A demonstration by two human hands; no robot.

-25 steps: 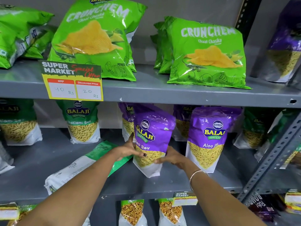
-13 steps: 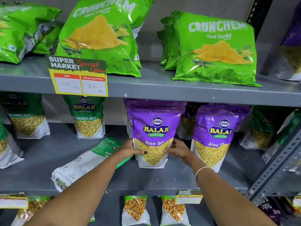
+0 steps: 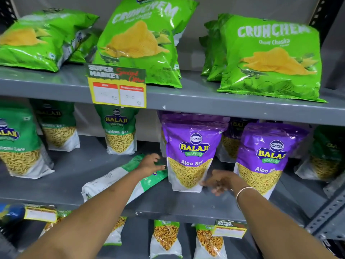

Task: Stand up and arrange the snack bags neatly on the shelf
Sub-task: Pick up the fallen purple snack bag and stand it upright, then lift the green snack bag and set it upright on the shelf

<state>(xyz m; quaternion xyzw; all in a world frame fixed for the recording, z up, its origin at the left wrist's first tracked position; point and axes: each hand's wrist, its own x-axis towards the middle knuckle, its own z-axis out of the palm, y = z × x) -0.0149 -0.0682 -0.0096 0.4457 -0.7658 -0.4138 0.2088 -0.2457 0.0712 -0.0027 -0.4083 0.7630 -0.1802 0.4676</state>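
Note:
A purple Aloo Sev bag (image 3: 190, 152) stands upright on the middle shelf (image 3: 177, 206). My left hand (image 3: 151, 163) hovers just left of it with fingers spread, over a green-and-white bag lying flat (image 3: 112, 184). My right hand (image 3: 222, 182) is at the purple bag's lower right corner, fingers apart, holding nothing. A second purple Aloo Sev bag (image 3: 267, 157) stands to the right. More purple bags stand behind these two.
Green Ratlami Sev bags (image 3: 120, 131) stand at the left of the middle shelf. Large green Crunchem chip bags (image 3: 141, 42) fill the top shelf above a yellow price tag (image 3: 117, 88). Smaller bags (image 3: 166, 238) stand on the lower shelf. A metal upright (image 3: 328, 214) rises at right.
Both hands held the purple Aloo Sev bag, turned it to face front and set it upright. Now they have let go and drawn slightly away. The camera moved closer.

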